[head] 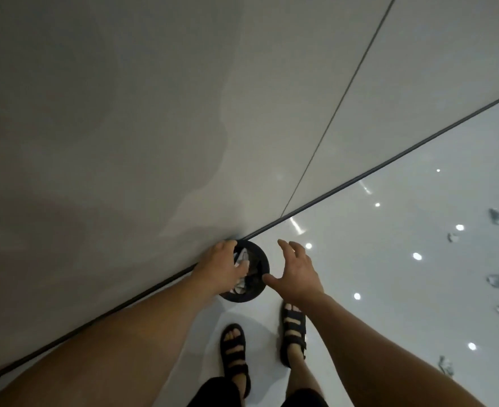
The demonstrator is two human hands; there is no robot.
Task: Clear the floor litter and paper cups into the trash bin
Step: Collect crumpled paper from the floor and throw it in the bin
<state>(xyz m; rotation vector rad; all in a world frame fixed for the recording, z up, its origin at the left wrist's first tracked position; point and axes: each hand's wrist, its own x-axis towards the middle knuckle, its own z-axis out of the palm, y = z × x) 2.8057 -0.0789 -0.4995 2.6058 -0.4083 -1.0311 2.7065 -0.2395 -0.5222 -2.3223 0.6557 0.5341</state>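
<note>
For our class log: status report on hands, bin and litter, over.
Left hand over trash bin, grip unclear. Right hand open beside rim. Litter scraps lie on floor, far right. Nothing seen in the way.

The floor (389, 274) is glossy white and mirrors small round lights. A round black bin (265, 261) stands on it, right at the foot of the wall (154, 142). Crumpled scraps (497, 279) lie scattered far to the right, apart from one another. Two feet in black sandals (233, 348) stand just beside the bin.
</note>
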